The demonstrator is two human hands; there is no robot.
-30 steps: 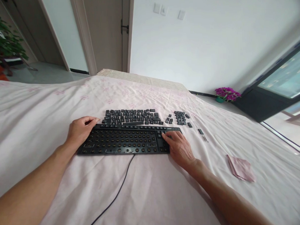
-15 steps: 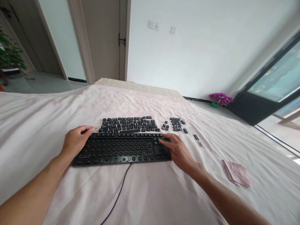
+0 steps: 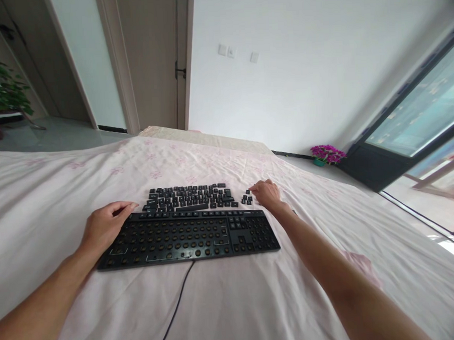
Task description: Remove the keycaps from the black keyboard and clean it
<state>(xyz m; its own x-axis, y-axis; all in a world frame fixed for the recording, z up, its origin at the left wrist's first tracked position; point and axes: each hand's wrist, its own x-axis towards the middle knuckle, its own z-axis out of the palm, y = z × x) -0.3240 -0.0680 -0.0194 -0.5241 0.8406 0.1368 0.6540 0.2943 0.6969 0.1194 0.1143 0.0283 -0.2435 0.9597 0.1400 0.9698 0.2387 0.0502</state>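
Note:
A black keyboard [image 3: 166, 238] lies on the bed, its main block mostly stripped of keycaps. A top row of caps and several small caps right of centre sit in place. By its upper left corner rests my left hand [image 3: 107, 223], thumb and fingertips pinched together; anything between them is too small to make out. My right hand [image 3: 266, 192] reaches past the upper right corner, fingers bent together beside a small loose keycap [image 3: 248, 192]. It covers the bed behind it, and its grip is partly hidden. Loose keycaps [image 3: 190, 196] lie in rows behind the keyboard, with a long space bar [image 3: 192, 207] in front.
A pale pink sheet [image 3: 225, 305] covers the bed. From the keyboard's front edge a black cable [image 3: 178, 302] runs toward me. My right forearm partly covers a folded pink cloth [image 3: 361, 265]. A wall, doors and potted flowers [image 3: 327, 154] stand beyond.
My right hand has left the small keys on the keyboard and moved up to the loose keycaps at the right. My left hand stays near the upper left corner. The view has shifted slightly.

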